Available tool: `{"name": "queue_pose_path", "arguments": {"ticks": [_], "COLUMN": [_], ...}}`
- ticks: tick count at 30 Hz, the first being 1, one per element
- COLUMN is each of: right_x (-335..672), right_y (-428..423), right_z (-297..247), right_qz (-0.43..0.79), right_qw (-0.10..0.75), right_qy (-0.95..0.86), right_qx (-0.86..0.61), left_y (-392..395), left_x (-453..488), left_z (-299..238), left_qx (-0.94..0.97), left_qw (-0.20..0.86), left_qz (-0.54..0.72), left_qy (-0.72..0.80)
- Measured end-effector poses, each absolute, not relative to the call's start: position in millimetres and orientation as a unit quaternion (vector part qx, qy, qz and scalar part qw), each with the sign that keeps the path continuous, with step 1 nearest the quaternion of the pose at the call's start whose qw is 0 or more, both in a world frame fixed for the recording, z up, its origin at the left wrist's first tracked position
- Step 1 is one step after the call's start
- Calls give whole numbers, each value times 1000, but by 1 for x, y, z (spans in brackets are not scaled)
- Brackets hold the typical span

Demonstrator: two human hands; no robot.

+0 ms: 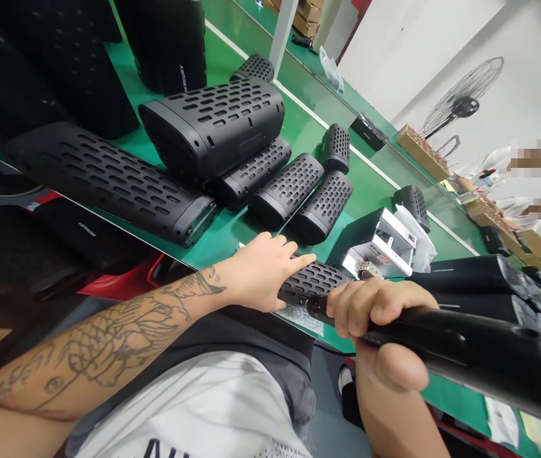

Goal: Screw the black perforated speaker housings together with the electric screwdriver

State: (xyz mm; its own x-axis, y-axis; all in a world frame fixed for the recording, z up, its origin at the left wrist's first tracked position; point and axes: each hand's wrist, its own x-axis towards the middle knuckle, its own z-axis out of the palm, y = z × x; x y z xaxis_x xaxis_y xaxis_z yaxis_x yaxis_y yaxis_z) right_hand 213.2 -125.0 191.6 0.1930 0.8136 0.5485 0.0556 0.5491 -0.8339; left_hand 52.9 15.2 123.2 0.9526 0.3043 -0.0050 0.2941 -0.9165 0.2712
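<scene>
My right hand [379, 324] is wrapped around the thick black body of an electric screwdriver [484, 356], which slants across the lower right. The screwdriver's front end meets the near side of a black perforated housing [320, 280]; its bit is hidden. My left hand [265, 270] grips the left end of that housing, fingers over the top and thumb low on the near side. The housing lies on a piece of clear bubble wrap [306, 320] at the edge of the green table. Just behind it stands a small white-and-black screw feeder [379, 245].
Several similar perforated housings [217, 124] lie stacked and side by side on the green table [225, 245] to the left. Tall black cases [170, 44] stand behind them. More black cases [465, 273] lie right. Beyond are a fan [463, 105], cardboard trays [423, 152] and co-workers' arms.
</scene>
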Motion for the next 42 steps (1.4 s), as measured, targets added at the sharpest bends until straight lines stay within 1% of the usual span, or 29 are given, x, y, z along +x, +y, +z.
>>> {"name": "queue_pose_path", "arguments": {"ticks": [6, 10, 13, 16, 20, 24, 26, 27, 29, 31, 33, 37, 42], "right_x": [211, 220, 227, 229, 225, 245, 271, 286, 317, 343, 358, 362, 357], "right_y": [-119, -116, -115, -114, -119, -136, -142, -142, -136, -127, -119, -121, -130], "right_z": [185, 184, 183, 176, 170, 193, 209, 216, 221, 215, 204, 193, 189], "right_qz": [302, 351, 378, 386, 371, 369, 316, 263, 119, 24, 1, 2, 12], "right_qw": [661, 608, 591, 591, 615, 646, 680, 701, 738, 749, 749, 745, 747], "right_qy": [-585, -629, -638, -644, -623, -578, -551, -538, -497, -464, -459, -470, -474], "right_qx": [-360, -333, -317, -295, -310, -335, -367, -387, -440, -472, -478, -473, -467], "left_y": [12, 10, 10, 9, 8, 6, 5, 5, 5, 6, 6, 7, 13], "left_x": [51, 49, 49, 49, 49, 49, 49, 49, 50, 52, 52, 47, 20], "left_z": [122, 117, 115, 115, 118, 119, 119, 118, 118, 117, 116, 111, 84], "left_qx": [978, 979, 979, 979, 976, 973, 972, 972, 972, 971, 970, 969, 943], "left_qw": [143, 140, 136, 138, 142, 144, 145, 146, 147, 148, 149, 158, 198], "left_qz": [25, 34, 46, 49, 49, 51, 55, 57, 64, 68, 68, 95, 246], "left_qy": [150, 147, 145, 145, 158, 172, 175, 175, 174, 175, 177, 165, 105]}}
